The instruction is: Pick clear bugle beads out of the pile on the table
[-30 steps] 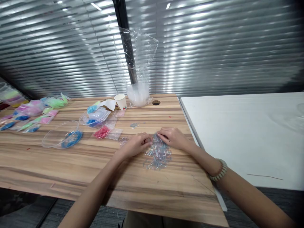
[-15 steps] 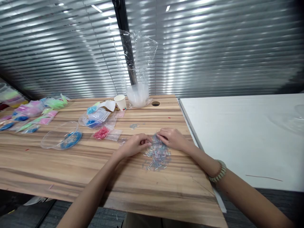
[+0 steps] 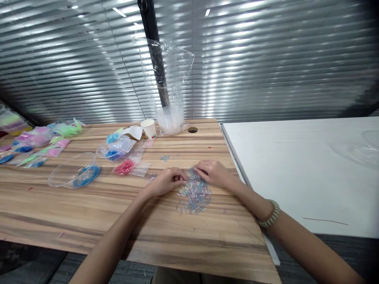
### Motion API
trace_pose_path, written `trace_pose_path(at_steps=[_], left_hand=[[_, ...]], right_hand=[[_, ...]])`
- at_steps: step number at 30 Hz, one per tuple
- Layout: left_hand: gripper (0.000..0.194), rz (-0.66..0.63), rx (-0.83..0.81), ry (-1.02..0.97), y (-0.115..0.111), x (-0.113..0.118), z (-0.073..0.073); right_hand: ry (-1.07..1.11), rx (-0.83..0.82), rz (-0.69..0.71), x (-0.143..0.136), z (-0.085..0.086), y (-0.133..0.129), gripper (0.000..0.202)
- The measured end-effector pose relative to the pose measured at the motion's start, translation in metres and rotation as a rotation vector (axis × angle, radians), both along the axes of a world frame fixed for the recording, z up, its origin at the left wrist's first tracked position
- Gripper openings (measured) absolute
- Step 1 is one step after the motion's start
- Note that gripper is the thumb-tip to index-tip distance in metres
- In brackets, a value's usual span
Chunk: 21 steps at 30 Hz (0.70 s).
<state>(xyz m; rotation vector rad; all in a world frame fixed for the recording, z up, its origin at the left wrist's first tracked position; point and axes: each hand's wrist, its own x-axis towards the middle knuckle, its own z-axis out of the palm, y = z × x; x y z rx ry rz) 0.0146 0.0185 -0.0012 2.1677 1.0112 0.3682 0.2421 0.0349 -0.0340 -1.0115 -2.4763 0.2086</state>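
Wood-grained tabletop point(image 3: 166, 240) stands before slatted blinds point(image 3: 266, 59). Head view: the pile of small clear tubes point(image 3: 194, 199) lies on the wood, longer from its far end toward the person than across; individual tubes point in mixed directions. Left hand point(image 3: 168, 182) is at the pile's far left edge, fingers curled, thumb close beneath; right hand point(image 3: 213, 173) is at its far right, fingers bent, thumb slightly apart. Neither is clearly nearer. Whether either grips a tube cannot be determined.
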Motion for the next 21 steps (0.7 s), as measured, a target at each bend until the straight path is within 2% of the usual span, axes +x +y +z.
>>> trace_pose_path(at_steps=[21], left_hand=[[0.019, 0.013, 0.004, 0.011, -0.0001, -0.0007, -0.0014]], right_hand=[[0.010, 0.020, 0.003, 0.0005, -0.0002, -0.0007, 0.025]])
